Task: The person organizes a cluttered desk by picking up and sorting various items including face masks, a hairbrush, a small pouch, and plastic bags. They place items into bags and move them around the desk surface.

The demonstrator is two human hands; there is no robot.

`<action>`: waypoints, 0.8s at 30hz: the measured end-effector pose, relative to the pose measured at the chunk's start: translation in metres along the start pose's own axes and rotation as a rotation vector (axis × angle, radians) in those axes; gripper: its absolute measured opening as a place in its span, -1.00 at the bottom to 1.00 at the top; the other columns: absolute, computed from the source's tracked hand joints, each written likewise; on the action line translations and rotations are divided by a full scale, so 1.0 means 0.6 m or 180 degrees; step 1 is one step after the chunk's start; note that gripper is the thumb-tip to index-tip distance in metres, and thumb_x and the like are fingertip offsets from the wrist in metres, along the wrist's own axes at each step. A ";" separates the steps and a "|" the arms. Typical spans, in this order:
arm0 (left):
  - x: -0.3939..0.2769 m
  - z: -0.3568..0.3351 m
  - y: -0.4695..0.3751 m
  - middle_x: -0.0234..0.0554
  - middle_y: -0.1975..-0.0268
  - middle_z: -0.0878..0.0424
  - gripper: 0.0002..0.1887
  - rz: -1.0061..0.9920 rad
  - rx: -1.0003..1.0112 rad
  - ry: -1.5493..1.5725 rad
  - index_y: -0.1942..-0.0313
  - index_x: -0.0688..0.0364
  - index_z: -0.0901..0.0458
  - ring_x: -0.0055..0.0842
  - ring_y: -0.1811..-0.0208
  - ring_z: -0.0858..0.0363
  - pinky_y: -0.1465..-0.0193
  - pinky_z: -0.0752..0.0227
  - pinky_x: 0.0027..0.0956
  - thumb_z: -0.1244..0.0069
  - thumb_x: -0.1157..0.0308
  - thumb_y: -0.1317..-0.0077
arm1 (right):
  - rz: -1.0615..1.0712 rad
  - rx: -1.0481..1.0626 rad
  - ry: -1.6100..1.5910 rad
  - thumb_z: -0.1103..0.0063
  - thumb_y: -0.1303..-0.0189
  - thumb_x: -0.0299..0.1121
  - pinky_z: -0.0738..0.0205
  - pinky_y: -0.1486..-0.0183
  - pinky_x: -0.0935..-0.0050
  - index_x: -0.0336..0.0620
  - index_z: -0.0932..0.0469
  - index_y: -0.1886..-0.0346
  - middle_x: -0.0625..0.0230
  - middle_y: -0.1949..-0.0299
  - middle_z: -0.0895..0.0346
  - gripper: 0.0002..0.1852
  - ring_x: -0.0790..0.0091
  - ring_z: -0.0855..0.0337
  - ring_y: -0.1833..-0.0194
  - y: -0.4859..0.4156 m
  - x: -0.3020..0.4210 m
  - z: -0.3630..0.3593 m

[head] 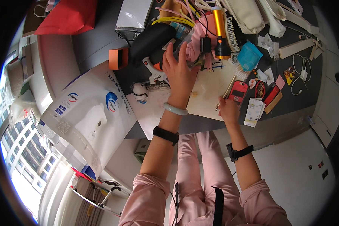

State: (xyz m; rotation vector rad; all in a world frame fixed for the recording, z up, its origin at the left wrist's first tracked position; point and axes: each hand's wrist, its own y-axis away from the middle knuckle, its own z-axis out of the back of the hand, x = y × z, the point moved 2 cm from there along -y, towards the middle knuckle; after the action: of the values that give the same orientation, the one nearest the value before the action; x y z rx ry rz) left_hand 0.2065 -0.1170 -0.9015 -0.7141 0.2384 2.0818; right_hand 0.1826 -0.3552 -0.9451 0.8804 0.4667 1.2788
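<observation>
My left hand [179, 72] reaches over the desk with its fingers spread, beside a clear plastic wrapper and a pink cloth item [195, 42]. Its palm side is hidden. Just left of it lies a white glue gun [154, 72]. Lower right, my right hand [229, 110] has its fingertips closed around the lower end of a slim gold-coloured rod [228, 91]. The rod slants over a cream board [207, 90], its upper end near a bundle of cotton swabs [241, 73]. A red-and-black flat case [238, 93] lies just beyond the right hand.
An orange-and-black flashlight [220, 34], a brush [232, 34] and a black pouch [154, 39] crowd the back. A blue packet [249, 56] and white cable [303, 74] lie right. A large white printed bag [90, 115] overhangs the desk's left side; an orange box [118, 58] stands behind it.
</observation>
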 end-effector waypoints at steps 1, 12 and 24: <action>0.003 -0.005 -0.015 0.02 -0.31 -0.31 -0.04 0.0066 0.0199 0.0019 -0.29 -0.01 -0.40 -0.03 -0.28 -0.31 -0.31 -0.15 -0.01 -0.48 0.40 0.23 | -0.0017 0.0032 0.0009 0.05 -0.40 0.02 -0.55 0.24 0.09 -0.22 -0.64 0.56 0.18 0.70 -0.56 -0.44 0.04 -0.70 0.45 -0.001 0.001 0.000; 0.029 0.056 -0.085 -0.34 0.29 -0.69 -0.84 0.1093 0.0866 0.1388 0.18 0.37 -0.62 -0.76 0.28 -0.56 0.15 -0.43 -0.61 -0.10 0.62 -0.21 | -0.0038 0.0211 -0.0153 0.03 -0.39 0.03 -0.53 0.35 0.24 -0.15 -0.61 0.65 0.32 0.78 -0.52 -0.43 0.25 -0.67 0.58 0.003 0.009 0.016; 0.010 0.178 -0.017 -0.38 0.15 -0.45 -0.83 0.1701 0.0410 0.5298 0.24 0.13 -0.33 -0.64 0.12 -0.45 -0.13 -0.36 -0.47 0.10 0.65 -0.42 | -0.0052 0.0432 -0.0137 0.10 -0.40 0.12 -0.52 0.36 0.25 -0.16 -0.63 0.59 0.34 0.74 -0.54 -0.39 0.31 -0.67 0.58 0.009 0.014 0.035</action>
State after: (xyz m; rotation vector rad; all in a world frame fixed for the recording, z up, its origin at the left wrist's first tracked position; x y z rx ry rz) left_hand 0.1697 -0.0619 -0.8168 -2.3061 1.5463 1.3123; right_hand 0.1971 -0.3532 -0.9266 1.0140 0.5304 1.2217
